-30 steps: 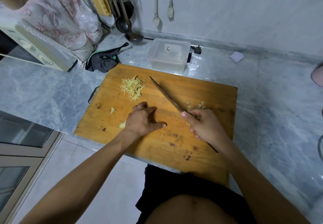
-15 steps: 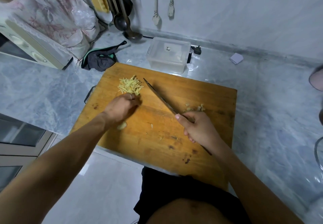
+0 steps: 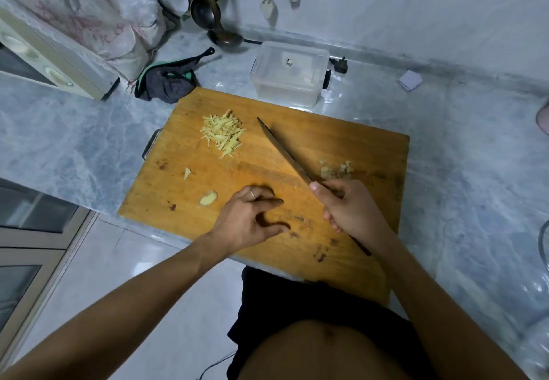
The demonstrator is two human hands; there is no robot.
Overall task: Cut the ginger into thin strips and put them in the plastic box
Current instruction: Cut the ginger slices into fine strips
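— Where was the ginger at that moment?

— In several spots on the wooden cutting board (image 3: 341,148). A pile of thin strips (image 3: 223,133) lay on the far left part of the board. A small chunk (image 3: 208,198) sat near the left hand (image 3: 248,222), just to its left and apart from the fingers. A tiny sliver (image 3: 187,173) lay a little farther from that chunk. Some rough scraps (image 3: 335,169) were on the right side, just beyond the right hand (image 3: 350,210).

— What were the hands doing?

— The right hand was curled round the handle of the knife (image 3: 286,154), thumb up by the base of the blade. The blade pointed to the far left, its tip close to the pile of strips but not touching it. The left hand held nothing; its fingers were loosely bent and spread, with the thumb and forefinger apart, over bare board in the middle near part.

— Was any ginger between the fingers?

— None that could be seen. The nearest piece was the chunk beside the left hand.

— And the plastic box (image 3: 289,72)?

— It stood on the marble counter (image 3: 475,157) just past the far edge of the board, clear and lidless. A small speck showed inside it; I could not tell what it was.
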